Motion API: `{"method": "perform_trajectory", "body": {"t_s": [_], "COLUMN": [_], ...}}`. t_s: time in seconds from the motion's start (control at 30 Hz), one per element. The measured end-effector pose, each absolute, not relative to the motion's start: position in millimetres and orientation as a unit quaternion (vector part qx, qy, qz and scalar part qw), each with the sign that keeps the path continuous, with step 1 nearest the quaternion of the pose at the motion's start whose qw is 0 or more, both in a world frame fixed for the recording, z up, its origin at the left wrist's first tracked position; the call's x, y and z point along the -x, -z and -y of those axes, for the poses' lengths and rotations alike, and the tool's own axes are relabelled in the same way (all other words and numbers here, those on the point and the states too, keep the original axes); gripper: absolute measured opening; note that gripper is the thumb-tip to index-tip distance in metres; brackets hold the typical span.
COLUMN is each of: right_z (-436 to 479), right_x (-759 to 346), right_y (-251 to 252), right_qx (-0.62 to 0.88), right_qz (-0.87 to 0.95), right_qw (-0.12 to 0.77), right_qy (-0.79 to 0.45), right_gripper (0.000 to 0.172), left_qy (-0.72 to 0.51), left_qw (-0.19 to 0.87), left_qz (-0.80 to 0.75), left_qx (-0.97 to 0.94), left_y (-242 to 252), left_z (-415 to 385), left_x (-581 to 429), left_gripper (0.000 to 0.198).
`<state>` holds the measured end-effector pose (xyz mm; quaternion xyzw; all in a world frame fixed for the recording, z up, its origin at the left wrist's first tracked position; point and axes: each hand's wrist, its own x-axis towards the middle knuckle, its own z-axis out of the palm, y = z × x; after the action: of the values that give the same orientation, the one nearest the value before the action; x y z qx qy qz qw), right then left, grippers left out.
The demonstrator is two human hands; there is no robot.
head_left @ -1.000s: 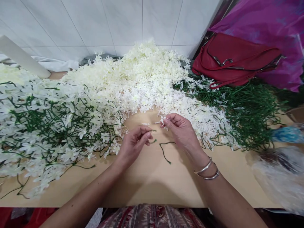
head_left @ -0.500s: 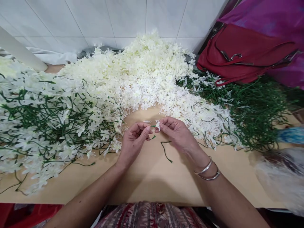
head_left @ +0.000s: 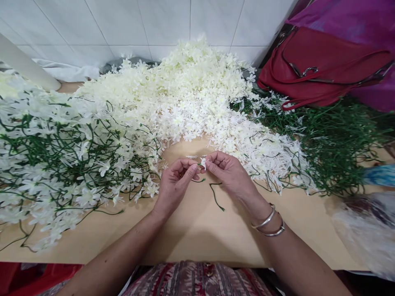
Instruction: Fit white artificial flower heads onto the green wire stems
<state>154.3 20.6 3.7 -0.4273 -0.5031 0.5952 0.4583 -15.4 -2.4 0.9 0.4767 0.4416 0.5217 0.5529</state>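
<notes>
Near the middle of the table, my left hand (head_left: 182, 176) pinches a green plastic stem (head_left: 199, 180) between thumb and finger. One end of the stem pokes out below the fingertips. Close against it, my right hand (head_left: 226, 170) is closed on a small white artificial flower (head_left: 203, 163), whose petals show between the two hands. Flower and stem tip meet there; how far one is pushed onto the other I cannot make out. A loose green stem (head_left: 216, 197) lies bent on the table just below my right hand.
White artificial flowers (head_left: 197, 94) are heaped at the back against the tiled wall (head_left: 166, 22). Flowers on green stems (head_left: 68, 156) pile at left, bare green stems (head_left: 336, 144) at right. A red handbag (head_left: 327, 65) and a clear plastic bag (head_left: 367, 230) stand at right on the table (head_left: 197, 242).
My hands have drawn slightly closer together, and less of the stem shows between the fingers and the flower. More of its free end sticks out below my left fingers.
</notes>
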Motion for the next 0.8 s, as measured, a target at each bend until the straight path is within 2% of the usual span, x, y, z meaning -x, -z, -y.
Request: {"method": "perform_trajectory", "body": {"t_s": [0.3, 0.63, 0.8], "right_z": [-15, -12, -13], "right_x": [-146, -135, -134], "right_y": [0, 3, 4], "right_qx": [0.459, 0.440, 0.436], "right_qz": [0.522, 0.502, 0.494], "right_qw": [0.443, 0.471, 0.473], "right_qy": [-0.566, -0.577, -0.585], "right_gripper": [0.028, 0.026, 0.031], "left_qy": [-0.518, -0.526, -0.525], "left_qw": [0.545, 0.539, 0.541], "left_qz": [-0.450, -0.441, -0.440], "left_qx": [-0.481, -0.488, -0.488], "left_y": [7, 12, 15], "left_z": [4, 4, 2], "left_x": [16, 15, 15], "left_gripper": [0.022, 0.019, 0.021]}}
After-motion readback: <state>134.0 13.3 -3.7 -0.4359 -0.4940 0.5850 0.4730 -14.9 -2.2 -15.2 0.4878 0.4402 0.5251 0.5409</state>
